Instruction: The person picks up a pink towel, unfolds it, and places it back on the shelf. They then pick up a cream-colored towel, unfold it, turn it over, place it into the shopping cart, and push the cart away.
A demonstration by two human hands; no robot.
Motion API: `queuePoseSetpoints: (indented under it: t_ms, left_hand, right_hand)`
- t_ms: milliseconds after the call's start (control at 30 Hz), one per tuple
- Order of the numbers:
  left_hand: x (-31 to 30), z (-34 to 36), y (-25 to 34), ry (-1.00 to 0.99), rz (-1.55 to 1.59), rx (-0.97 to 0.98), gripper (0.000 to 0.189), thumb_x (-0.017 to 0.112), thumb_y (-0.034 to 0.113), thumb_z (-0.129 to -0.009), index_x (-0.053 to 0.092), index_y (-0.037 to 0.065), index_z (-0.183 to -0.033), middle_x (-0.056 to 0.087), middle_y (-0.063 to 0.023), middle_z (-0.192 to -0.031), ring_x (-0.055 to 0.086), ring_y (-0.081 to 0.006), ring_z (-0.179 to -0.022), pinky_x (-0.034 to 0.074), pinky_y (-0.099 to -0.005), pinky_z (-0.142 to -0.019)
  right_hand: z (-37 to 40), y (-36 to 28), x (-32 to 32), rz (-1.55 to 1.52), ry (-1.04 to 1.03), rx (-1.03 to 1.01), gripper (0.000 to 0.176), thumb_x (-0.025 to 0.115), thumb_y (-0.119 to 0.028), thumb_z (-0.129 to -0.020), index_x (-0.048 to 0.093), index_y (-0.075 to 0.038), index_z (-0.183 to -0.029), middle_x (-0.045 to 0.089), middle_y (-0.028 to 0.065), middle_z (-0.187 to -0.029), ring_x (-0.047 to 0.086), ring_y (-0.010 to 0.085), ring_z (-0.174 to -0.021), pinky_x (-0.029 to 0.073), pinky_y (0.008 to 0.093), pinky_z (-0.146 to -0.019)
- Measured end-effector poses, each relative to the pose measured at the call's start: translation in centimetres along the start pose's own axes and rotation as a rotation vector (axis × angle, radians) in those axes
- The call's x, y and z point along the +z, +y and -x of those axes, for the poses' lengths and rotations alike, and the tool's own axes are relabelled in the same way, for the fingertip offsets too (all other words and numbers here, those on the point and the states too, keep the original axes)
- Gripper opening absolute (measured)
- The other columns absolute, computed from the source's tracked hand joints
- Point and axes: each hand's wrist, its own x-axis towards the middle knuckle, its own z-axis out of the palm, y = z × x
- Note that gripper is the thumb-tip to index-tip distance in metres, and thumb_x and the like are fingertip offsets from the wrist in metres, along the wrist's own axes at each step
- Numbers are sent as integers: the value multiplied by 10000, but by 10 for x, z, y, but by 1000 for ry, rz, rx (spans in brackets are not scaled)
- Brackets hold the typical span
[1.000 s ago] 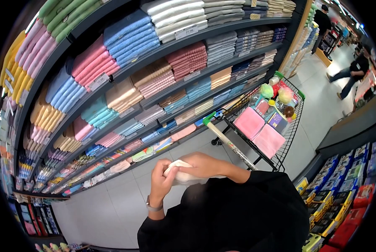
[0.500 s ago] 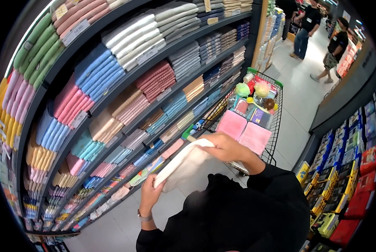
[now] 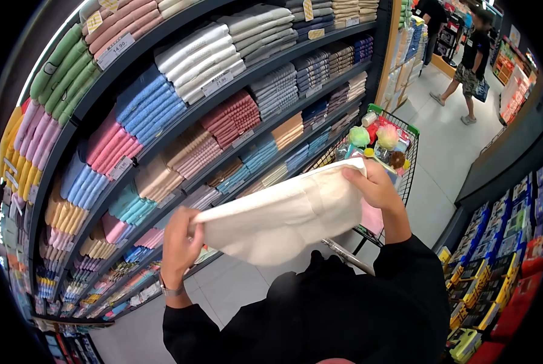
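Note:
A cream-white towel point(image 3: 283, 212) hangs stretched between my two hands in front of my body. My left hand point(image 3: 181, 239) pinches its left end, thumb on the near side and fingers curled behind the cloth. At the opposite end, my right hand point(image 3: 375, 187) grips the upper corner with the thumb pressed on top. The towel is partly folded, with its top edge drawn fairly straight and the lower part sagging. Behind it and my right hand stands a shopping cart point(image 3: 412, 145), and part of its load is hidden by the cloth.
Shelves on the left hold folded towels in stacks, including white towels point(image 3: 198, 60) and blue towels point(image 3: 150, 103). The cart carries bath puffs point(image 3: 386, 137) and a pink folded item point(image 3: 373, 219). Boxed goods point(image 3: 496, 242) line the right side. A person point(image 3: 468, 67) walks in the aisle.
Both hands have moved apart, spreading the towel wider. It now covers more of the cart. The people in the aisle have shifted position.

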Motion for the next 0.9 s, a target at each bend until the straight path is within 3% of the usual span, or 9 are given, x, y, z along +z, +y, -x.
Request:
queuePoseSetpoints:
  t_ms: [167,267,367,433,500,600,667,833,900]
  left_hand:
    - [19,-34,-2,132,-429,121,145,610,-2,-830,554,7,-964,548,-157,-860,553,-348,-803,446,-427,-686]
    - [11,-40,12,149,-437,126,152,599,-14,-826,552,14,-968,539,-155,-860,550,-343,-809,444,-437,-691]
    - [1,-43,31,165,-421,126,164,593,-30,-815,556,9,-970,542,-157,-870,548,-350,-823,443,-434,-708]
    - [-11,-44,47,145,-511,132,150,588,-37,-817,566,9,-958,552,-158,-883,547,-356,-848,439,-428,-725]
    - [-27,-36,74,156,-530,144,153,605,-40,-802,586,15,-943,586,-136,-908,555,-340,-880,435,-423,-768]
    - [-49,-21,98,261,-587,174,198,660,-45,-740,612,32,-916,624,-83,-943,549,-304,-946,398,-397,-849]
    - [-66,-19,92,207,-452,112,194,657,-41,-738,610,38,-909,590,-91,-904,529,-297,-961,387,-375,-850]
    - [-100,0,57,235,-94,33,165,611,-59,-773,578,33,-906,568,-83,-893,526,-232,-896,405,-320,-803]
    - [-121,33,53,201,127,-238,120,620,-3,-794,547,17,-888,584,-92,-859,547,-174,-801,438,-281,-723]
  right_hand:
    - [-18,13,-6,217,-53,137,228,544,-169,-984,628,40,-1018,663,128,-857,625,181,-781,461,293,-706]
    - [-11,4,-11,29,20,-25,266,539,-190,-992,616,52,-1073,674,119,-873,629,158,-793,482,296,-709]
    - [-20,-1,-20,-106,6,102,274,548,-186,-989,617,57,-1096,681,117,-909,631,146,-831,488,296,-746]
    - [-27,5,-27,7,14,139,277,555,-182,-986,618,60,-1105,682,121,-944,634,152,-853,493,303,-769]
    - [-29,9,-31,241,159,-154,276,558,-182,-985,620,58,-1108,682,122,-960,631,158,-859,491,291,-790]
    - [-43,0,-31,-70,156,-168,273,552,-193,-993,628,44,-1106,680,75,-948,611,125,-868,479,260,-799]
    - [-51,-7,-27,-151,161,-13,279,555,-212,-998,633,34,-1105,676,41,-955,595,75,-873,476,235,-780]
    - [-48,-30,-4,-315,100,-73,257,598,-164,-958,636,42,-1107,668,32,-969,586,75,-869,465,231,-789]
    - [-38,-39,-4,-481,-21,-88,238,604,-102,-920,641,53,-1097,673,56,-987,602,89,-883,473,245,-801]
